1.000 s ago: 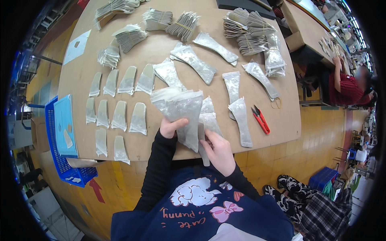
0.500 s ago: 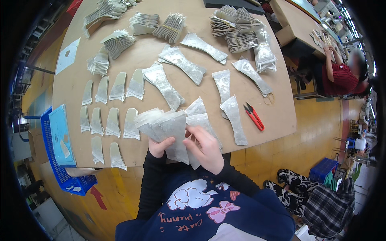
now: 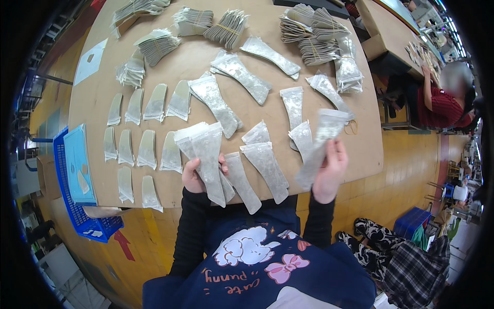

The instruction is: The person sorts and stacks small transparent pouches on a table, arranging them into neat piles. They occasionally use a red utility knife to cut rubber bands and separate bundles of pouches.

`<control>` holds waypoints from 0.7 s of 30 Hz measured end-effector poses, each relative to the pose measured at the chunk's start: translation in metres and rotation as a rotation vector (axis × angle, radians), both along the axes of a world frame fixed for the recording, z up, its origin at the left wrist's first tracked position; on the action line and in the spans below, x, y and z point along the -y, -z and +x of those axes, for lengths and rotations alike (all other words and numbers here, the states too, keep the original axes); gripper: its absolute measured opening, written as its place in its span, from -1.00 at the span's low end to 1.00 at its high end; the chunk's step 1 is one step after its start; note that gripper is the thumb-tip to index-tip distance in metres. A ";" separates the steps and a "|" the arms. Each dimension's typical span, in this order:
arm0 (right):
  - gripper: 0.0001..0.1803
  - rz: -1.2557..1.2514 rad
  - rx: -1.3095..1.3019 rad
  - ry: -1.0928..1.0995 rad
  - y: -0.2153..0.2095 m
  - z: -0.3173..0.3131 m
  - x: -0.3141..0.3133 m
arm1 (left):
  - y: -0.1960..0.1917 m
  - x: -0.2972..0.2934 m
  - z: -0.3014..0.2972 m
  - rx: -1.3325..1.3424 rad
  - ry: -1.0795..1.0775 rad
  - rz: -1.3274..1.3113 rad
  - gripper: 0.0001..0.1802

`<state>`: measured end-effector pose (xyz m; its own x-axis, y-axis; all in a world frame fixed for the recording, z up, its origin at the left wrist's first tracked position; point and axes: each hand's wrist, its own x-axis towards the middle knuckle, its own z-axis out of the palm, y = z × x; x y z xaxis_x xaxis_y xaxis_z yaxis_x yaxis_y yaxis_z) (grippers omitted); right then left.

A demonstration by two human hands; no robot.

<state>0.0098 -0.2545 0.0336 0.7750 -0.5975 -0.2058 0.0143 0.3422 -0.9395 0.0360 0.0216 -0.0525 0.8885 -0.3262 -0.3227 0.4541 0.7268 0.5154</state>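
My left hand [image 3: 192, 177] is closed around a small fan of silvery-grey flared pieces [image 3: 208, 159], wide ends up, above the table's near edge. Off to the right, my right hand [image 3: 330, 174] grips a single grey flared piece [image 3: 329, 126], slightly blurred, over another such piece [image 3: 302, 136] on the table. Between my hands, more grey pieces [image 3: 265, 167] lie overlapping, one [image 3: 244, 183] close beside the left-hand fan. The red-handled thread snips do not show now; my right hand and its piece cover that area.
Small curved grey pieces [image 3: 146, 147] lie in rows on the left of the table [image 3: 355, 149]. Banded bundles [image 3: 226, 28] stand at the back. A blue basket [image 3: 77, 211] with a light-blue board [image 3: 77, 154] adjoins the left edge. A person in red [image 3: 442, 105] works at right.
My right hand has moved away to the right with one grey piece. The fan in my left hand has fewer pieces, and the snips have become hidden.
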 end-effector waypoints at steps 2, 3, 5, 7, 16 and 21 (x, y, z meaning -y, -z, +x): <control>-0.79 0.053 0.017 -0.043 -0.003 -0.002 0.017 | -0.003 0.003 0.004 0.083 0.034 0.088 -0.40; -0.79 0.077 -0.018 -0.020 -0.003 -0.004 0.020 | -0.004 0.004 0.006 0.141 0.060 0.093 -0.40; -0.80 0.058 -0.046 -0.138 0.002 -0.010 0.017 | -0.005 0.009 0.006 0.156 0.103 0.154 -0.45; -0.79 0.088 -0.067 -0.247 0.008 -0.015 0.003 | -0.005 0.012 0.005 0.200 0.133 0.191 -0.47; -0.82 0.035 -0.116 -0.499 0.017 -0.009 -0.059 | -0.010 0.010 0.002 0.195 0.177 0.306 -0.40; -0.79 -0.517 -0.127 -0.498 0.023 -0.003 -0.076 | -0.017 0.006 0.003 0.115 0.116 0.305 -0.23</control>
